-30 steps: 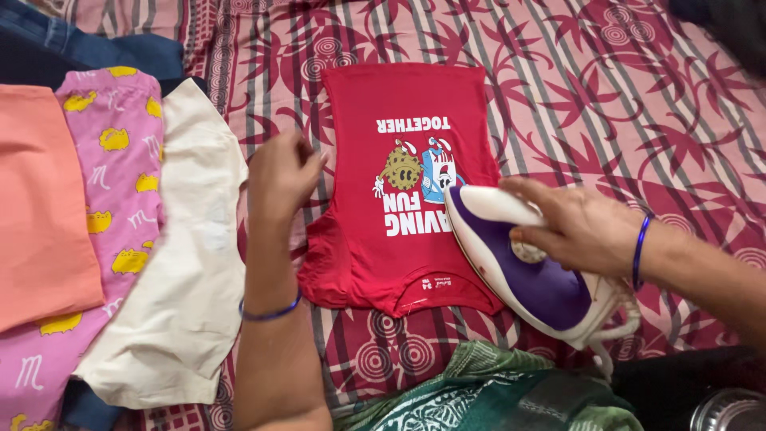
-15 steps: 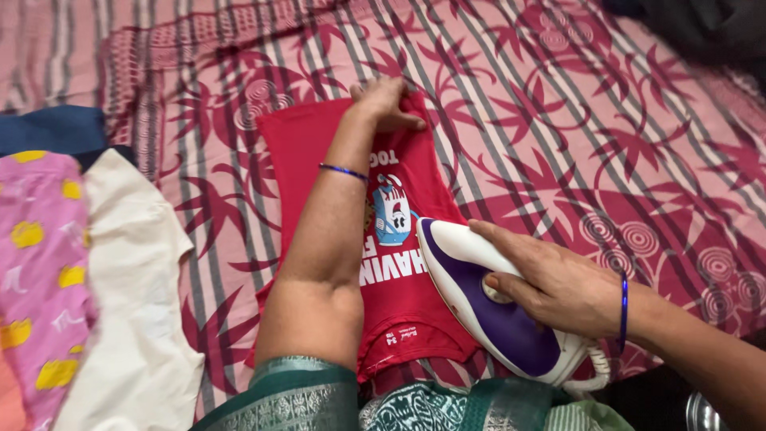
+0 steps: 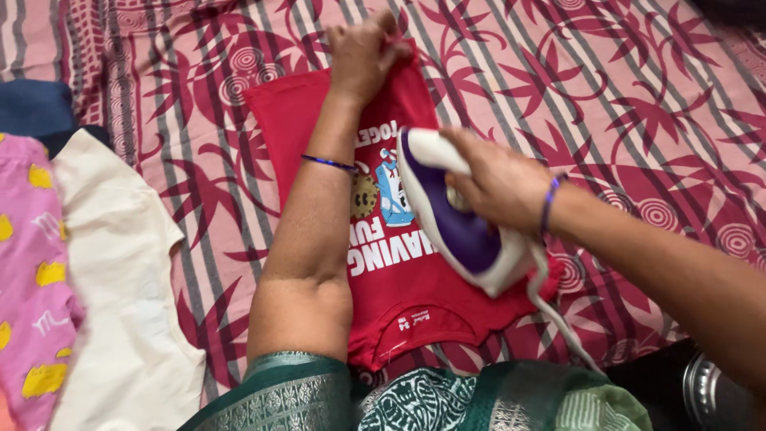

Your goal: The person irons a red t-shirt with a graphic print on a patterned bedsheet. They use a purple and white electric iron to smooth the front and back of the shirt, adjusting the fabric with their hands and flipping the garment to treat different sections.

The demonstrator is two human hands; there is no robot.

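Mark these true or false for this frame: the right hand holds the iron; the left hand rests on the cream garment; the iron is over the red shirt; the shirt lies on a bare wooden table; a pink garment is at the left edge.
1. The right hand holds the iron. True.
2. The left hand rests on the cream garment. False: it grips the far edge of the red shirt.
3. The iron is over the red shirt. True.
4. The shirt lies on a bare wooden table. False: on a patterned bedsheet.
5. A pink garment is at the left edge. True.
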